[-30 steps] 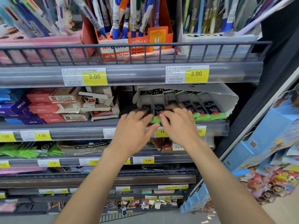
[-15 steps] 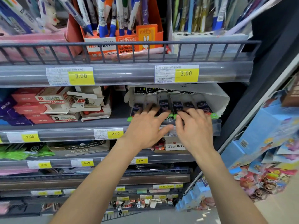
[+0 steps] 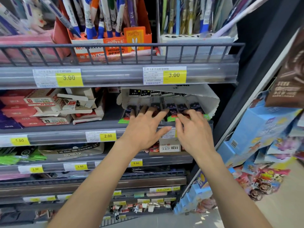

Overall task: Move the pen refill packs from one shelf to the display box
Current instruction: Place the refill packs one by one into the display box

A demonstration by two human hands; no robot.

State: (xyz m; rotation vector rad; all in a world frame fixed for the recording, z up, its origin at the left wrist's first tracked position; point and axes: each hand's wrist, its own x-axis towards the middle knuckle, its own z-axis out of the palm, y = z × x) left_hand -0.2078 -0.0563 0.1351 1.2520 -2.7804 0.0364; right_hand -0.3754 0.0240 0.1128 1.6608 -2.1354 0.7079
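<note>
A white cardboard display box (image 3: 212, 97) with a ragged edge lies on the middle shelf at the right. A row of dark pen refill packs (image 3: 171, 107) with green lower ends fills it. My left hand (image 3: 144, 129) rests on the left packs with spread, nearly straight fingers. Beside it, my right hand (image 3: 194, 130) has its fingers bent, and thumb and fingertips pinch the green end of a pack near the row's middle. The lower ends of several packs are hidden under both hands.
Red and white small boxes (image 3: 49, 107) fill the same shelf to the left. A railed shelf (image 3: 121, 46) above holds pen boxes. Price rails (image 3: 102, 136) run along each shelf edge. A blue rack of toy packs (image 3: 263, 132) stands close on the right.
Both hands have shifted right along the row of packs. The right hand's fingers, flat on the packs before, have now curled onto a pack's lower end.
</note>
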